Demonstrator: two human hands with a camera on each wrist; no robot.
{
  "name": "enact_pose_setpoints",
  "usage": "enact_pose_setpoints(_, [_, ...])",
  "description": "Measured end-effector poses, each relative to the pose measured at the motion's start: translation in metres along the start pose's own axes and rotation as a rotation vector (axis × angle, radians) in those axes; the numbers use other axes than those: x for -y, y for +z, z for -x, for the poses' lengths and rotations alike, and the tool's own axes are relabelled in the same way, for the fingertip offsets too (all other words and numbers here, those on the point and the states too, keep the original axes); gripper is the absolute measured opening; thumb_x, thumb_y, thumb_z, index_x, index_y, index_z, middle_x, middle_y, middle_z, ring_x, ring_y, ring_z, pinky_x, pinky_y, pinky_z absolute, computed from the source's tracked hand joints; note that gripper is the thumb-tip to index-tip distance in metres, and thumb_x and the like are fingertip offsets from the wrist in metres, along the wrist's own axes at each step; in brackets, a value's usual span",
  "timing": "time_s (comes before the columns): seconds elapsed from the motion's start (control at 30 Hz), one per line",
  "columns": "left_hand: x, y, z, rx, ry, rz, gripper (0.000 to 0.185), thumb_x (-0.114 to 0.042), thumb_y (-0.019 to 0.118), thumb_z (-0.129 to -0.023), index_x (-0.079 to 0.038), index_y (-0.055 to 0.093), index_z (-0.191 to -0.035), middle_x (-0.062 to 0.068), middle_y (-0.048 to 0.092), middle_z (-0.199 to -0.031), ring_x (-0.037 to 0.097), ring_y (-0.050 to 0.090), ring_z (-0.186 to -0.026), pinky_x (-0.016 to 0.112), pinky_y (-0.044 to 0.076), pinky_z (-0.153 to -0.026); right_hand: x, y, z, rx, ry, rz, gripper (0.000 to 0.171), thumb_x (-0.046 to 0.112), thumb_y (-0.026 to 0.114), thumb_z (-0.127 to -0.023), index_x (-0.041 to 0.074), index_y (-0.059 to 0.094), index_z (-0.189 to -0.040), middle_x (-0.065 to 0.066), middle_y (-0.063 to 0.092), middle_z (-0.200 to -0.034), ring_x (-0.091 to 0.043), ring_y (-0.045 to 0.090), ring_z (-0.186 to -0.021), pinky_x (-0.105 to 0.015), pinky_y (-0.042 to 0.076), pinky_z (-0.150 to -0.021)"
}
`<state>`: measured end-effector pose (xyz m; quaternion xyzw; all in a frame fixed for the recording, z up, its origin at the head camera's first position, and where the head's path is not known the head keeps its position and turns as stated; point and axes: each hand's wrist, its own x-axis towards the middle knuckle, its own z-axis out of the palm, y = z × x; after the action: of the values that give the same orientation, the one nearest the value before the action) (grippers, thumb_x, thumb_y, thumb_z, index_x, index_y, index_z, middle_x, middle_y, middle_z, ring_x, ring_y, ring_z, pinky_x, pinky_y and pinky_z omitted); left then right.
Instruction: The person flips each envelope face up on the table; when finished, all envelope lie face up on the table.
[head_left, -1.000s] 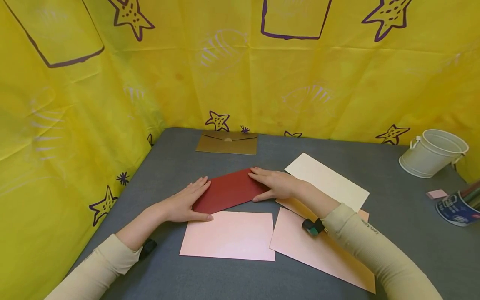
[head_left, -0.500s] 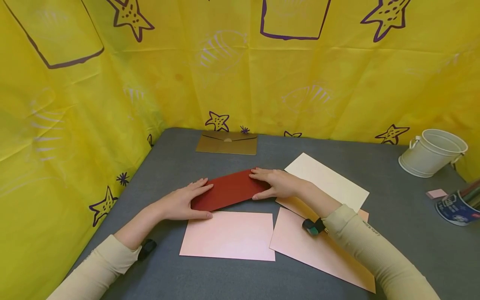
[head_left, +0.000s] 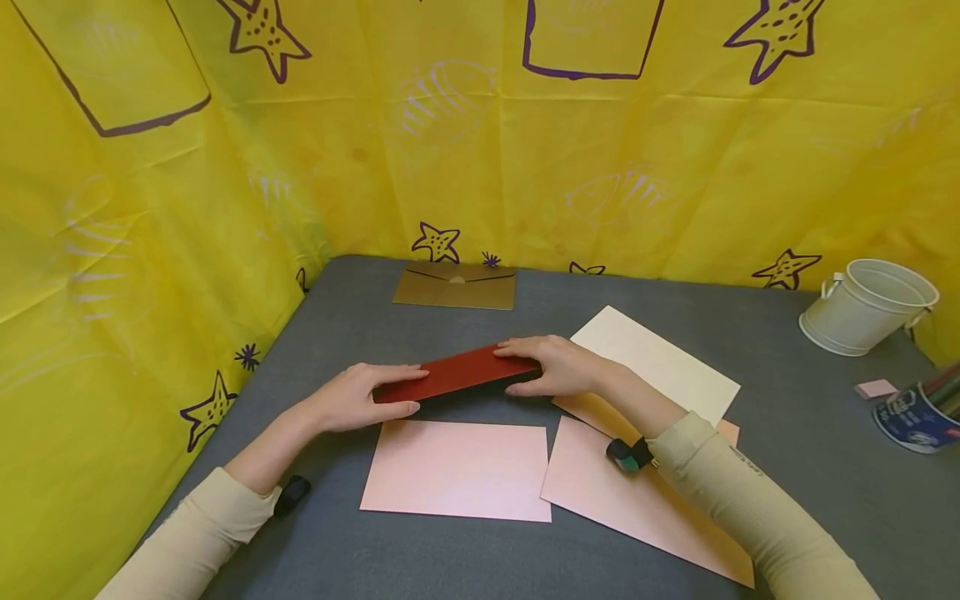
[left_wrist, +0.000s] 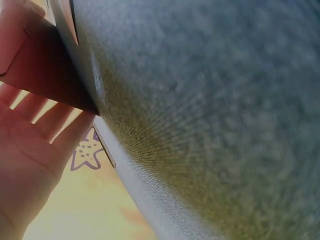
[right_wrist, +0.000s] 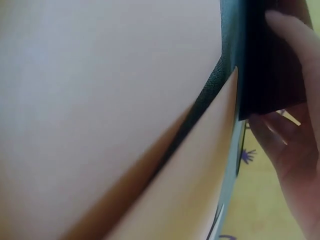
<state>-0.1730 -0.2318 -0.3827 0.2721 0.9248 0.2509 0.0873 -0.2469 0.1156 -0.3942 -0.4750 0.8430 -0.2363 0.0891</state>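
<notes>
From my right wrist camera, pale pink paper (right_wrist: 100,90) fills most of the frame from nine o'clock to the centre. A second pale sheet (right_wrist: 200,170) runs from the centre toward six o'clock, and a thin dark strip of desk (right_wrist: 212,87) shows between them. At two o'clock I see the dark envelope (right_wrist: 267,70) held on edge, my right hand (right_wrist: 292,140) gripping it, fingers (right_wrist: 290,32) curled over its face. Yellow cloth (right_wrist: 255,200) shows at five o'clock.
</notes>
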Motion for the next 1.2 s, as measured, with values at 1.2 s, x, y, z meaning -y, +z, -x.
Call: enact_pose_setpoints(1.2, [0.035, -0.014, -0.008, -0.262, -0.092, 0.302, 0.024, -0.019, 0.068, -0.093, -0.003, 0.073, -0.11, 0.011, 0.073, -0.1, 0.022, 0.063, -0.084, 0.026, 0.049, -0.069, -0.017, -0.004, -0.016, -0.267, 0.285, -0.34, 0.026, 0.018, 0.071, -0.09, 0.004, 0.073, -0.112, -0.005, 0.074, -0.102, -0.018, 0.066, -0.093, -0.035, 0.051, -0.083])
